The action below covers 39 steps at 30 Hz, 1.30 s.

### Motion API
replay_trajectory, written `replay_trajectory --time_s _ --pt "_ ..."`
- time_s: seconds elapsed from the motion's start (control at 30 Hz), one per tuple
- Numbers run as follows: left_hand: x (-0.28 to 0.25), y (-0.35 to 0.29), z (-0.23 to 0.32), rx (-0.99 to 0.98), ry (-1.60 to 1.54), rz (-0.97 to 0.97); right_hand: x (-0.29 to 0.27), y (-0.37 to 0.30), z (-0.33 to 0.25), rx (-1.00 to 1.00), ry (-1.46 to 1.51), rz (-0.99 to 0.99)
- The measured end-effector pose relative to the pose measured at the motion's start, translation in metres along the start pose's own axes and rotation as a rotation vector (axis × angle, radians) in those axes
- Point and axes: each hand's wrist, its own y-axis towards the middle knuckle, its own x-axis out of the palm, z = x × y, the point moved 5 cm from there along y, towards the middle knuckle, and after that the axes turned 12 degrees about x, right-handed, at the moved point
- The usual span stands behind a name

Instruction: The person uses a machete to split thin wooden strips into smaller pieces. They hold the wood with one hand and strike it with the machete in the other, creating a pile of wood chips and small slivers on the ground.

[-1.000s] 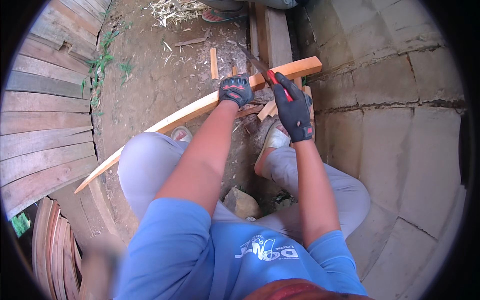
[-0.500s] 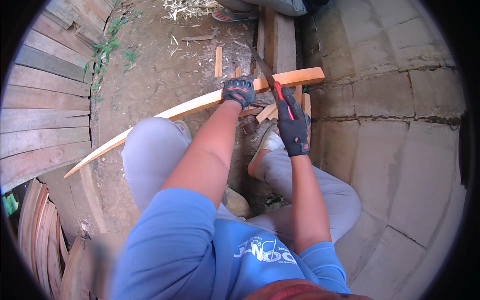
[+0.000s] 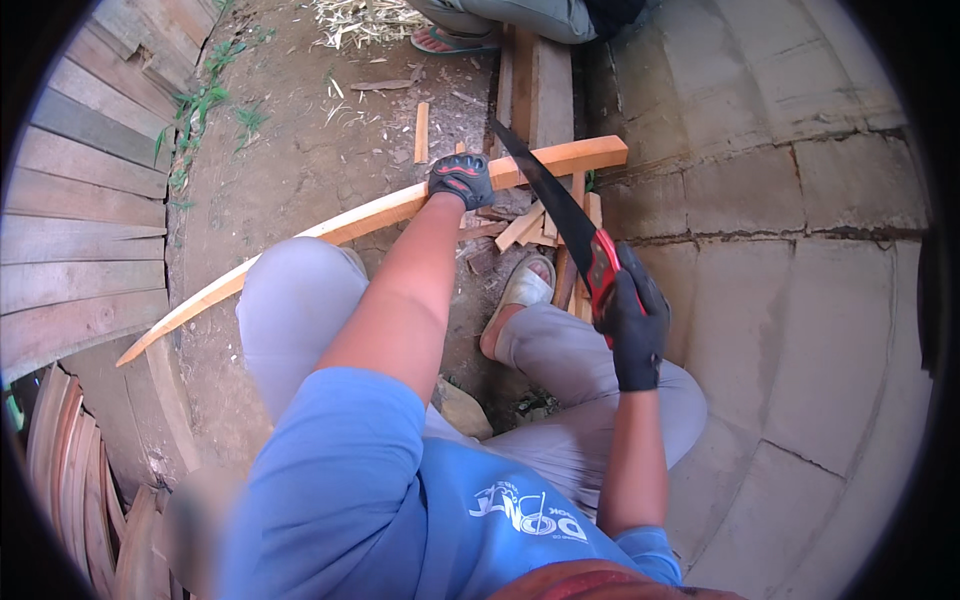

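A long wooden strip (image 3: 370,215) lies slanting in front of me, its thin near end at the left and its thicker end at the upper right. Gloved in black, my left hand (image 3: 462,181) is wrapped round it from above, right of its middle. My right hand (image 3: 637,320), in a black glove too, grips the red handle of a handsaw (image 3: 568,212). The saw's dark blade points up and to the left, crossing the strip just right of my left hand. Whether its teeth touch the wood, I cannot tell.
Short wood offcuts (image 3: 521,224) lie under the strip beside a timber beam (image 3: 552,92). Another person's sandalled foot (image 3: 455,40) is at the top, near wood shavings (image 3: 365,20). Stacked planks (image 3: 85,225) stand at the left; a block wall (image 3: 770,300) rises at the right.
My right hand has pulled the saw back toward me and to the right, so more of the blade shows. My left hand stays on the strip.
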Motion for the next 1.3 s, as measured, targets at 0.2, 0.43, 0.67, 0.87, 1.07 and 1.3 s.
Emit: replay_trajectory --time_s 0.2,0.43,0.67,0.87,1.07,1.3 --pt "-0.010 0.002 0.006 -0.005 -0.020 -0.027 -0.057 -0.089 -0.009 0.098 -0.207 -0.027" --pt "0.006 0.003 -0.005 0.057 0.095 0.136 -0.038 -0.082 -0.041 -0.133 -0.378 0.017" --pt "0.012 -0.011 0.012 0.067 0.189 0.204 -0.031 -0.063 -0.077 -0.158 -0.431 -0.028" --pt "0.017 0.001 -0.001 0.064 0.153 0.235 -0.010 -0.033 -0.082 -0.015 -0.266 0.019" --pt "0.009 0.002 0.005 0.049 0.137 0.164 -0.018 -0.026 -0.068 -0.023 -0.204 -0.034" --pt "0.019 0.002 -0.002 0.091 0.189 0.261 0.032 -0.006 -0.066 -0.282 -0.322 -0.033"
